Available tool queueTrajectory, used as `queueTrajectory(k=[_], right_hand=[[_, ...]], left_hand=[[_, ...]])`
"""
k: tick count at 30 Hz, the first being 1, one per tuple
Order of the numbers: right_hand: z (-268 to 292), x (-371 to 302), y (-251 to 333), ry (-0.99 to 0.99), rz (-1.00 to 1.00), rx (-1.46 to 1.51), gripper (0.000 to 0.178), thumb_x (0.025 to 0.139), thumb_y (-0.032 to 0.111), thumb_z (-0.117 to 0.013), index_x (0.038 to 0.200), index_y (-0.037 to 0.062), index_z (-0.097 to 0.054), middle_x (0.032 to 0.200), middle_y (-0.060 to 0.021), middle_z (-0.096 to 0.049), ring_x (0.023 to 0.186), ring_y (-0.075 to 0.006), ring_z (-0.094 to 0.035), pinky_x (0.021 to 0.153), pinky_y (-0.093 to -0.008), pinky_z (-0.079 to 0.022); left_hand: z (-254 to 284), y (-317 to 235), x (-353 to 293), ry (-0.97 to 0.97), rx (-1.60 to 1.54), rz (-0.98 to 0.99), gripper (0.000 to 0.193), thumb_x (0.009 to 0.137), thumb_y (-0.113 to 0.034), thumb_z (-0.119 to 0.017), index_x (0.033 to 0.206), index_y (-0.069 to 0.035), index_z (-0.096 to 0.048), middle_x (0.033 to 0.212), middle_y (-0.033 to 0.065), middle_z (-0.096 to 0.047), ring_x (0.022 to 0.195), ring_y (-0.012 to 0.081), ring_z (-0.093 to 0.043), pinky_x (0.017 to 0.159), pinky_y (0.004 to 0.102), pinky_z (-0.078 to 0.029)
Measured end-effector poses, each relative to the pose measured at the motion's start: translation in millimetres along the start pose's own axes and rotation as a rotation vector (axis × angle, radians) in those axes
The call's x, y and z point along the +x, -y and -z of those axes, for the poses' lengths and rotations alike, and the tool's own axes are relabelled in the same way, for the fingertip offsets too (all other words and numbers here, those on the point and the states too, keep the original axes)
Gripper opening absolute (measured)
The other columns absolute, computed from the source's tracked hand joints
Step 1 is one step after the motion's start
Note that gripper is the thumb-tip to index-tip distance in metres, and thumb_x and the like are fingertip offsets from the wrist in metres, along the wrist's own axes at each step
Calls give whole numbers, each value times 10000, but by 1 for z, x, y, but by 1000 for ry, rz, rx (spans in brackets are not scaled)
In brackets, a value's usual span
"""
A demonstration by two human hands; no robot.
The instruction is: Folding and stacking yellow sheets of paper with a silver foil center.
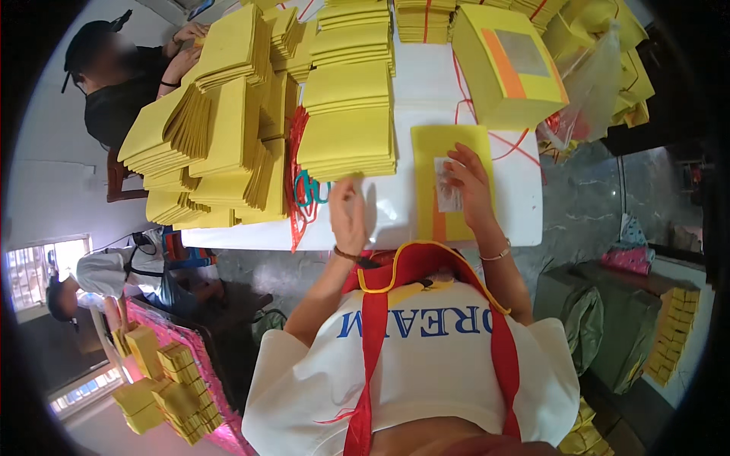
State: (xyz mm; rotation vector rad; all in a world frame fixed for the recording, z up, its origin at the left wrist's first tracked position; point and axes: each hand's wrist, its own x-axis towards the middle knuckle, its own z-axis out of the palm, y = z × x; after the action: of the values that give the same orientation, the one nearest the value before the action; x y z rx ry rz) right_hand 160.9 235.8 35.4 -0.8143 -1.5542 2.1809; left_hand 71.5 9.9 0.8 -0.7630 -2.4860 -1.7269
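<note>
A flat yellow paper sheet (449, 140), with an orange strip and a pale silvery patch (447, 186), lies near the front edge of the table. My right hand (473, 186) is over it, fingers apart and bent, touching or just above the patch. Below the front of a tall yellow paper stack (346, 140) is my left hand (347, 216), its fingers loosely extended and nothing visible in it. Teal-handled scissors (303, 190) lie beside that hand, on a bunch of red cords (298, 216).
Piles of folded yellow paper (220, 144) crowd the left of the white table (395, 220). A thick yellow bundle (502, 76) with an orange strip stands at the back right, beside a clear plastic bag (597, 83). A co-worker (114, 91) sits at the far left; another person (129, 266) is behind.
</note>
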Motion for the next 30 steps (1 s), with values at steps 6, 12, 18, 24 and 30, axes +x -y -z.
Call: queueTrajectory(k=[6, 12, 18, 24, 30], right_hand=[[90, -3, -6, -203, 11, -86, 395, 897, 199, -516, 1276, 119, -440, 1163, -38, -517, 1018, -134, -504, 810, -281, -405], [116, -3, -24, -129, -150, 31, 484, 910, 177, -495, 1357, 121, -319, 1201, -95, -503, 1063, -188, -504, 863, -316, -413], [107, 7, -13, 8, -132, -8, 507, 904, 158, -491, 1360, 62, -292, 1233, -103, -490, 1032, -178, -511, 847, -295, -416], [116, 13, -21, 56, -145, -39, 462, 906, 164, -491, 1332, 64, -343, 1196, -70, -526, 945, -138, -552, 776, -281, -447], [116, 22, -25, 4, -166, -74, 442, 891, 148, -502, 1303, 39, -385, 1147, -74, -553, 946, -148, -563, 775, -276, -466]], left_hand=[[-78, -2, -30, 145, -303, 380, 624, 891, -249, -522, 1358, 53, -238, 1241, 228, -445, 1053, 224, -469, 898, 327, -390], [-99, -22, -5, 250, -242, 521, 715, 861, -286, -576, 1378, 34, -200, 1230, 255, -459, 1054, 251, -520, 872, 323, -428], [-114, -11, -1, 231, -257, 401, 677, 835, -235, -598, 1352, 43, -259, 1109, 224, -557, 930, 232, -591, 787, 308, -463], [-117, -22, -6, 232, -347, 355, 459, 789, -158, -598, 1180, 45, -470, 966, 198, -625, 897, 266, -614, 793, 321, -468], [-126, -7, -5, 229, -205, 295, 535, 775, -202, -627, 1201, 75, -459, 988, 210, -620, 923, 304, -606, 810, 347, -462]])
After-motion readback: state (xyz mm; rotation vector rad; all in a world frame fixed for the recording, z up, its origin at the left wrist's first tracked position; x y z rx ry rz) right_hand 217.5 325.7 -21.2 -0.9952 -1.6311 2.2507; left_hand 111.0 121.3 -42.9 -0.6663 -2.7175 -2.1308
